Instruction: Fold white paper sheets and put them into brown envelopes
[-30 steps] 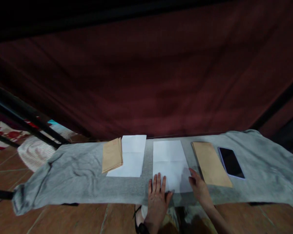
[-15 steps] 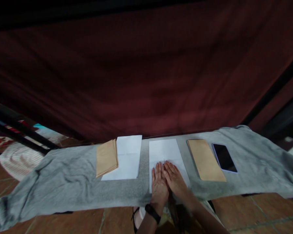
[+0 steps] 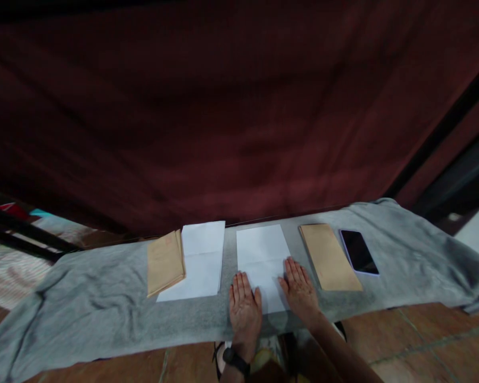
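A white sheet of paper [image 3: 263, 247] lies in front of me with a crease across its middle. My left hand [image 3: 245, 306] rests flat on its left edge, fingers stretched out and a dark band on the wrist. On the sheet's right edge lies my right hand [image 3: 300, 289], palm down, with the thumb spread from the fingers. To the left are more white sheets [image 3: 203, 266], also creased, partly covered by a few brown envelopes [image 3: 165, 263]. A stack of brown envelopes [image 3: 330, 258] sits just right of my right hand.
A phone [image 3: 359, 252] with a purple edge lies right of the envelopes. Grey cloth [image 3: 104, 298] covers the narrow surface under everything. Behind it hangs dark red fabric [image 3: 239, 133]. Tiled floor [image 3: 423, 335] shows below the front edge.
My hands were side by side at the middle of the sheet. They have moved apart, one to each side edge, still flat. The view has shifted slightly.
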The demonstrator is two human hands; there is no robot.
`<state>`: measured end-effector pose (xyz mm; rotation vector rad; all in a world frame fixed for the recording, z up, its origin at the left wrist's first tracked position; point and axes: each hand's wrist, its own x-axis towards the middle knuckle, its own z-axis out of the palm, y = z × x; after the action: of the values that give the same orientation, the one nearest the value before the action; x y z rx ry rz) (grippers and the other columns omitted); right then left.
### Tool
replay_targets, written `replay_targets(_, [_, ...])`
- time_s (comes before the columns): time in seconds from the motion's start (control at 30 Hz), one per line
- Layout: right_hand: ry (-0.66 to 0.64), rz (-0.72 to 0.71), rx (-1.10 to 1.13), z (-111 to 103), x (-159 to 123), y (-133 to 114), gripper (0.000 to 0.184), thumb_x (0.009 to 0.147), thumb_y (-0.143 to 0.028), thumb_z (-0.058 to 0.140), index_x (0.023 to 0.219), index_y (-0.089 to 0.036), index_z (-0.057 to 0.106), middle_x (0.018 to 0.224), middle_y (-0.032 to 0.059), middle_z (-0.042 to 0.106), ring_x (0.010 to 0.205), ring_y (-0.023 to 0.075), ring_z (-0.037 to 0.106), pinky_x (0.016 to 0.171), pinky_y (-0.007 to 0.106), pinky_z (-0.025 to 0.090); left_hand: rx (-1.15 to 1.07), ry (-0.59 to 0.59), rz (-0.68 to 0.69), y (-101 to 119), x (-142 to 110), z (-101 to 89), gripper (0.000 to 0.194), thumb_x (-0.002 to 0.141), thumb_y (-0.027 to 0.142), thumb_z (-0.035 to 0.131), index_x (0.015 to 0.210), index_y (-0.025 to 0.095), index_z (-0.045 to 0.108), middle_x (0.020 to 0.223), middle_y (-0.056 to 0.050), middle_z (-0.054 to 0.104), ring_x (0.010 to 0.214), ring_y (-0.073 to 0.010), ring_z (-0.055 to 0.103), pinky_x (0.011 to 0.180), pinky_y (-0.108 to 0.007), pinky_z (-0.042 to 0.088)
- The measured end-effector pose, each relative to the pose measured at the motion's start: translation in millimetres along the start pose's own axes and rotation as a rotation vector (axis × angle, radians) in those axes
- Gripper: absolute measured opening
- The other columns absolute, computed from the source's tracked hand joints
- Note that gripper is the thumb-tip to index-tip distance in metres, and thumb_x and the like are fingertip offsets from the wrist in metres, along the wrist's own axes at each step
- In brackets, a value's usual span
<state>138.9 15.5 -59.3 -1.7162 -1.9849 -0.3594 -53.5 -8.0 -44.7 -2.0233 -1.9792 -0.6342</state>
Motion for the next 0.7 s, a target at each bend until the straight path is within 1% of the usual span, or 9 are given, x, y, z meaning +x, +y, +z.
replay_targets(0.1, [-0.005,0.025,-0.022,-1.3,-4.0,6.4,0.066,0.105,-0.043,0.032,0.161,-0.011,0.017,0.156,0.018,0.043,0.137,0.0292,0.05,0.117,0.047,0.034,0.006,-0.009,-0.018,-2.8,-0.7,-1.9,0.058,0.103,0.029,0.035,0.157,0.011,0.026,0.153,-0.019,0.047,0.142,-0.0289,0.044,0.117,-0.051,0.038])
replay_targets(0.27, [-0.009,0.04,-0.03,-3.5,-9.4,13.0,0.064,0.106,-0.044,0.03,0.159,-0.01,0.023,0.154,0.0174,0.046,0.138,0.0294,0.049,0.115,0.047,0.036,-0.004,-0.048,-0.032,-5.8,-0.8,-8.1,0.056,0.103,0.029,0.035,0.155,0.009,0.033,0.153,-0.019,0.047,0.143,-0.0295,0.044,0.117,-0.051,0.036])
replay_targets(0.4, [0.01,0.068,0.0,-5.4,-7.4,13.8,0.062,0.106,-0.043,0.033,0.158,-0.01,0.027,0.153,0.0186,0.047,0.139,0.0301,0.047,0.114,0.048,0.037,-0.016,-0.045,-0.04,-4.6,3.1,-10.7,0.056,0.102,0.029,0.038,0.154,0.009,0.036,0.152,-0.019,0.048,0.145,-0.0311,0.04,0.12,-0.054,0.031])
replay_targets(0.5, [-0.037,0.066,0.064,-7.2,2.2,1.2,0.06,0.105,-0.041,0.035,0.156,-0.01,0.032,0.154,0.0189,0.046,0.141,0.0305,0.045,0.115,0.05,0.037,-0.043,-0.057,0.01,6.0,11.8,-9.2,0.059,0.101,0.024,0.038,0.157,0.01,0.029,0.156,-0.018,0.044,0.148,-0.0288,0.036,0.122,-0.051,0.03])
replay_targets(0.6, [-0.146,-0.018,0.165,-7.8,17.0,-23.5,0.052,0.106,-0.032,0.029,0.152,-0.011,0.041,0.154,0.0159,0.047,0.144,0.0265,0.041,0.117,0.048,0.036,-0.061,-0.108,0.135,20.6,23.3,-4.0,0.062,0.098,0.018,0.035,0.159,0.012,0.023,0.159,-0.015,0.04,0.149,-0.0256,0.033,0.122,-0.048,0.032])
replay_targets(0.7, [-0.233,-0.079,0.241,-5.5,29.9,-46.7,0.05,0.106,-0.029,0.026,0.148,-0.013,0.049,0.153,0.0118,0.049,0.144,0.0215,0.041,0.119,0.044,0.035,-0.061,-0.177,0.244,28.6,31.7,3.4,0.065,0.095,0.015,0.039,0.158,0.015,0.026,0.16,-0.012,0.039,0.15,-0.0252,0.031,0.122,-0.047,0.033])
